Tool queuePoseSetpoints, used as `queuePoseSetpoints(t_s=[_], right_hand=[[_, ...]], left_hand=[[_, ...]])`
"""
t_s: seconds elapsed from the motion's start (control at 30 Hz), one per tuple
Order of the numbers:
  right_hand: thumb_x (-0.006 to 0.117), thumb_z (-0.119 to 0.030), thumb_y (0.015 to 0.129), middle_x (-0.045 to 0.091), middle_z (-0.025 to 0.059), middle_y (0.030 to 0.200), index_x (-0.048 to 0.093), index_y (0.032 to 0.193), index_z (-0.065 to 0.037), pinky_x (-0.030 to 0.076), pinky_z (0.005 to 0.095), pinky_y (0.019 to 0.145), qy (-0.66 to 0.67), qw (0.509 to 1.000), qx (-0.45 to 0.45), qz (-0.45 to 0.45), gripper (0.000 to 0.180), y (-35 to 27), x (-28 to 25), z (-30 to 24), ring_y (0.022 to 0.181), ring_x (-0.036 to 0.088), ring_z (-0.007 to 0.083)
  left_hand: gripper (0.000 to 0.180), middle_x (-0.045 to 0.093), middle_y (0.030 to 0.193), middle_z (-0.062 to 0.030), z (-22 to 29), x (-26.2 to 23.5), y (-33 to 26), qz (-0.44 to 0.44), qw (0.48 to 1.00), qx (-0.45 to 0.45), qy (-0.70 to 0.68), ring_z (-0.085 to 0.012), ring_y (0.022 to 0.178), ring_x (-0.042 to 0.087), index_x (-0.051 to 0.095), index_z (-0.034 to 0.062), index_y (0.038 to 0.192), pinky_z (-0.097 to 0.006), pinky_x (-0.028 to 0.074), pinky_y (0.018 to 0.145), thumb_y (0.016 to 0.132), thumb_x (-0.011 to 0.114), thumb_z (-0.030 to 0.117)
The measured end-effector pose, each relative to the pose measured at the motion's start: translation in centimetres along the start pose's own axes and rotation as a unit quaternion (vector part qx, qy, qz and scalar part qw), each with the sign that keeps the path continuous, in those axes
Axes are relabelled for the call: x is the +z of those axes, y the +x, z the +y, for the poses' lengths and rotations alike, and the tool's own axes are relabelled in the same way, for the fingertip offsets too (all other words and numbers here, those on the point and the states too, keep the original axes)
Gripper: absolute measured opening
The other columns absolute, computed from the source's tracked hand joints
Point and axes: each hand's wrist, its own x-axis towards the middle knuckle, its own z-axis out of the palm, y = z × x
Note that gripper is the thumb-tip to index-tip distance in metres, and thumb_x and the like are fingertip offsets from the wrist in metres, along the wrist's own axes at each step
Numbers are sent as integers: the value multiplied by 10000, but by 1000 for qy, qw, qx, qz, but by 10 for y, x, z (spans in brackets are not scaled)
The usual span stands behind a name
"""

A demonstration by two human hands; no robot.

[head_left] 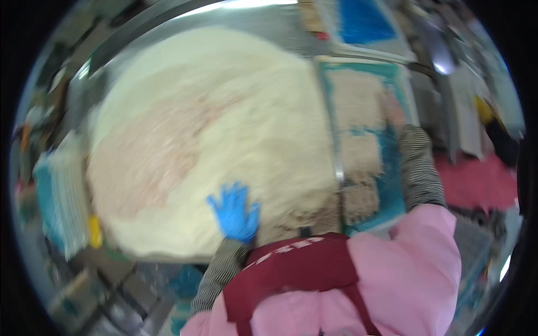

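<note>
A wide mound of pale yellow crumbs or powder (269,129) covers the metal work table in front of me. My left hand (235,215), in a blue glove, is open with spread fingers over the near edge of the mound. Pinkish, wet-looking pieces (151,151) lie spread across the left part of it. On the right, my right hand (395,111) reaches over the far right side of a tray lined with teal sheet (392,162). Coated beige pieces (358,101) lie in rows in that tray. Motion blurs the right hand's fingers, so their grip is unclear.
Beyond the tray stands another white tray with a blue base (364,22). A stack of white and teal trays (64,196) stands at the left, beside a yellow object (95,232). Red cloth or plastic (476,182) lies to the right. A metal rim (140,28) bounds the table's far side.
</note>
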Motion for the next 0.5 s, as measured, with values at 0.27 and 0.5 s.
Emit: queuePoseSetpoints(t_s=[0.27,0.5], right_hand=[[460,-323,1098,465,126,1623,442,1592,-104,347,385,1217,297,937,168,80,541,48,-11,-166,1477,442,360],[532,-228,1102,664,114,1360,598,1422,23,418,338,1143,671,741,1,31,412,-126,-108,-392,1284,594,206]], left_hand=[[379,672,1300,-200,-65,-88,-26,129,984,-93,-81,-404,1219,618,697,31,1240,-510,480,1043,922,749,232],[324,675,1283,-185,-177,-118,-24,297,911,-217,184,-373,1122,664,723,57,1223,-442,536,1000,964,727,251]])
